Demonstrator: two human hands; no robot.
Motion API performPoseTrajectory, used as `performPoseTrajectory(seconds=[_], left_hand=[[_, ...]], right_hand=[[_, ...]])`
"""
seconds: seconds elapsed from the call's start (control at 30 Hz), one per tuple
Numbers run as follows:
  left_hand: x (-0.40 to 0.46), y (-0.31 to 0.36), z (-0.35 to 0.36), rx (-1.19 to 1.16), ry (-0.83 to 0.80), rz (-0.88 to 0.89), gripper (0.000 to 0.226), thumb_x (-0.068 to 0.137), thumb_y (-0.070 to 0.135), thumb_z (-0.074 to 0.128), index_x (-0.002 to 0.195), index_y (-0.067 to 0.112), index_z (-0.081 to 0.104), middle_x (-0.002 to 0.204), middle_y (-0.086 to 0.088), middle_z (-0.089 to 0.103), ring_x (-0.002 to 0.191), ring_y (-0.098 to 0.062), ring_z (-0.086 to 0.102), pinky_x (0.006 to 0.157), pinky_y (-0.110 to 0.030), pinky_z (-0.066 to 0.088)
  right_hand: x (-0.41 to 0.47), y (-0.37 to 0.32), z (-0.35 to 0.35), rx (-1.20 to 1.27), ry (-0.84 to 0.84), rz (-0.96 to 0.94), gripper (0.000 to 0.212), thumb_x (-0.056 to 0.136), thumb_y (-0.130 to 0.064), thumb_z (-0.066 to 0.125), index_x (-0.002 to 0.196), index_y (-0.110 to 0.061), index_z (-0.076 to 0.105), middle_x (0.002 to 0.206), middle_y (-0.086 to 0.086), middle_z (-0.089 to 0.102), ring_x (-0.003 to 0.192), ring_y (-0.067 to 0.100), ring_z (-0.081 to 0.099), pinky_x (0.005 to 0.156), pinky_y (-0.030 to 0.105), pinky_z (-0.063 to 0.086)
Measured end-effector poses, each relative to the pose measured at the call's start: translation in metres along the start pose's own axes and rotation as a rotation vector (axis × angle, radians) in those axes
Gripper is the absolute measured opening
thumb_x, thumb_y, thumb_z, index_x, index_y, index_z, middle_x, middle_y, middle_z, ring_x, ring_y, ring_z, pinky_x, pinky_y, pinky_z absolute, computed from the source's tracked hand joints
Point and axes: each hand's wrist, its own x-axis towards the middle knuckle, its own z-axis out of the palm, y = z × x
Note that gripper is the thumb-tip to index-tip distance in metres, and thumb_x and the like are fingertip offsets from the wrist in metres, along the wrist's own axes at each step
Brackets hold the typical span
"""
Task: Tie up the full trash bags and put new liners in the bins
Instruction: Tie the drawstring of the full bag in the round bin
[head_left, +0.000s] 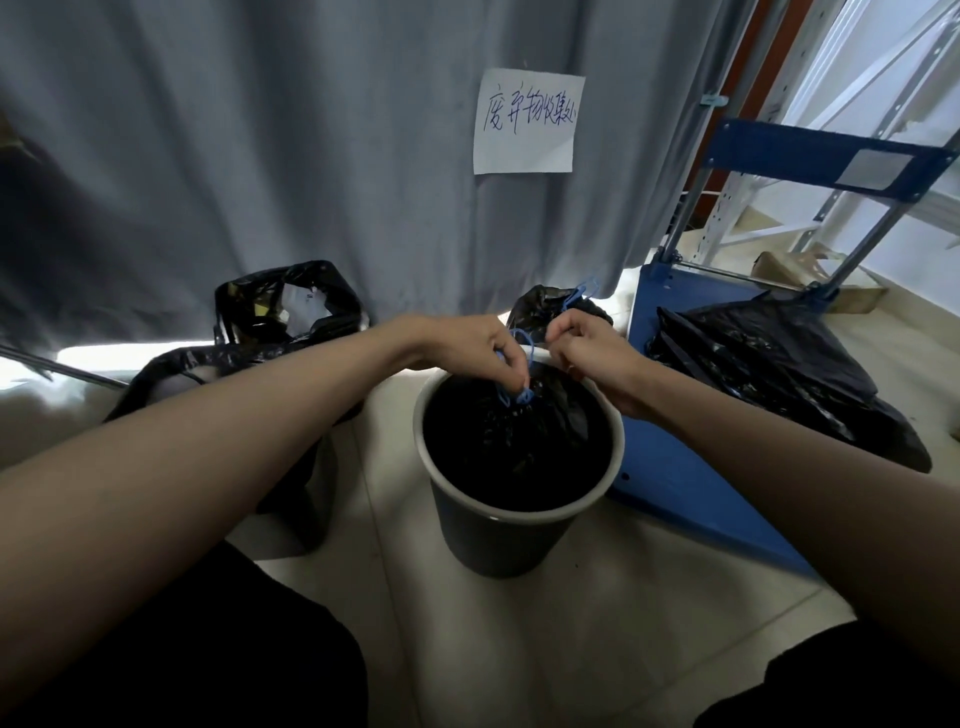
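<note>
A grey round bin (498, 540) with a pale rim stands on the floor in front of me, with a black trash bag (519, 457) gathered shut inside it. Blue drawstrings (514, 397) come out of the bag's neck. My left hand (478, 345) pinches the drawstrings above the neck. My right hand (592, 353), fingers curled, holds the other end of the strings at the bin's far rim. Behind my hands a tied black bag (550, 306) with a blue loop sits on the floor.
An open black-lined bin (291, 306) with rubbish stands at the back left, another black-lined bin (171, 374) beside my left arm. A blue platform trolley (691, 467) at right carries a black bag (769, 374). A grey curtain (311, 156) with a paper note (527, 122) hangs behind.
</note>
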Motion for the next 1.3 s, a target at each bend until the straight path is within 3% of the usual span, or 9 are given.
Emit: performPoseTrajectory(seconds=[0.13, 0.3, 0.5, 0.6, 0.77, 0.97, 1.1, 1.2, 1.3], left_hand=[[-0.004, -0.005, -0.003, -0.123, -0.044, -0.088, 0.017, 0.086, 0.01, 0.059, 0.08, -0.005, 0.065, 0.077, -0.01, 0.051, 0.075, -0.02, 0.044, 0.071, -0.035, 0.037], [-0.003, -0.006, -0.011, -0.186, -0.02, -0.246, 0.024, 0.084, 0.01, 0.052, 0.061, 0.016, 0.047, 0.053, 0.005, 0.04, 0.053, -0.012, 0.031, 0.049, -0.019, 0.028], [0.0, -0.002, -0.012, -0.219, -0.035, -0.313, 0.018, 0.084, 0.013, 0.051, 0.066, 0.017, 0.052, 0.055, 0.006, 0.046, 0.051, -0.01, 0.034, 0.05, -0.021, 0.031], [0.0, -0.001, -0.011, -0.226, -0.029, -0.326, 0.013, 0.083, 0.013, 0.05, 0.07, 0.016, 0.054, 0.058, 0.005, 0.05, 0.051, -0.011, 0.034, 0.051, -0.021, 0.032], [0.002, 0.0, -0.009, -0.232, -0.016, -0.327, 0.013, 0.082, 0.012, 0.052, 0.069, 0.017, 0.054, 0.06, 0.003, 0.047, 0.05, -0.01, 0.034, 0.05, -0.021, 0.031], [0.003, -0.003, -0.011, -0.234, 0.017, -0.338, 0.015, 0.081, 0.012, 0.053, 0.067, 0.017, 0.055, 0.057, 0.004, 0.047, 0.049, -0.01, 0.034, 0.049, -0.02, 0.03], [0.004, -0.004, -0.014, -0.254, 0.068, -0.338, 0.016, 0.081, 0.008, 0.057, 0.066, 0.013, 0.054, 0.06, 0.001, 0.044, 0.049, -0.01, 0.035, 0.047, -0.02, 0.031], [0.003, -0.004, -0.018, -0.239, 0.051, -0.328, 0.003, 0.083, 0.01, 0.065, 0.081, 0.009, 0.063, 0.063, 0.001, 0.048, 0.051, -0.009, 0.035, 0.048, -0.018, 0.034], [0.001, -0.005, -0.02, -0.215, 0.062, -0.284, 0.007, 0.089, 0.007, 0.063, 0.09, 0.008, 0.069, 0.067, 0.0, 0.054, 0.055, -0.008, 0.035, 0.05, -0.016, 0.035]], right_hand=[[-0.01, -0.001, 0.001, -0.029, -0.052, -0.09, 0.03, 0.082, 0.01, 0.039, 0.073, -0.015, 0.053, 0.063, 0.006, 0.05, 0.056, 0.014, 0.042, 0.049, 0.02, 0.033], [-0.023, -0.002, 0.012, -0.127, -0.183, -0.203, 0.015, 0.089, -0.003, 0.056, 0.081, -0.007, 0.067, 0.07, 0.007, 0.06, 0.06, 0.01, 0.057, 0.051, 0.016, 0.041], [-0.026, -0.003, 0.02, -0.115, -0.078, -0.24, 0.011, 0.079, -0.004, 0.075, 0.087, 0.001, 0.068, 0.076, 0.018, 0.068, 0.07, 0.024, 0.065, 0.08, 0.042, 0.058], [-0.027, -0.004, 0.025, -0.15, 0.006, -0.251, 0.025, 0.071, -0.008, 0.084, 0.082, -0.001, 0.063, 0.083, 0.022, 0.071, 0.08, 0.034, 0.068, 0.084, 0.042, 0.056], [-0.027, -0.003, 0.03, -0.206, 0.072, -0.268, 0.022, 0.069, -0.011, 0.085, 0.074, -0.008, 0.065, 0.079, 0.017, 0.071, 0.069, 0.015, 0.062, 0.074, 0.024, 0.055], [-0.023, 0.001, 0.033, -0.204, 0.111, -0.254, 0.016, 0.072, -0.012, 0.083, 0.073, -0.004, 0.07, 0.073, 0.011, 0.071, 0.064, 0.01, 0.06, 0.078, 0.032, 0.057], [-0.022, 0.001, 0.034, -0.11, 0.109, -0.185, 0.014, 0.076, -0.008, 0.079, 0.076, 0.002, 0.069, 0.073, 0.019, 0.07, 0.064, 0.021, 0.065, 0.078, 0.038, 0.059], [-0.024, -0.003, 0.031, -0.045, 0.067, -0.105, 0.009, 0.08, -0.005, 0.074, 0.08, 0.002, 0.069, 0.075, 0.02, 0.068, 0.067, 0.026, 0.065, 0.074, 0.039, 0.061], [-0.026, -0.01, 0.027, -0.007, -0.004, -0.021, 0.004, 0.08, 0.0, 0.07, 0.078, -0.001, 0.067, 0.077, 0.015, 0.065, 0.068, 0.022, 0.06, 0.067, 0.032, 0.058]])
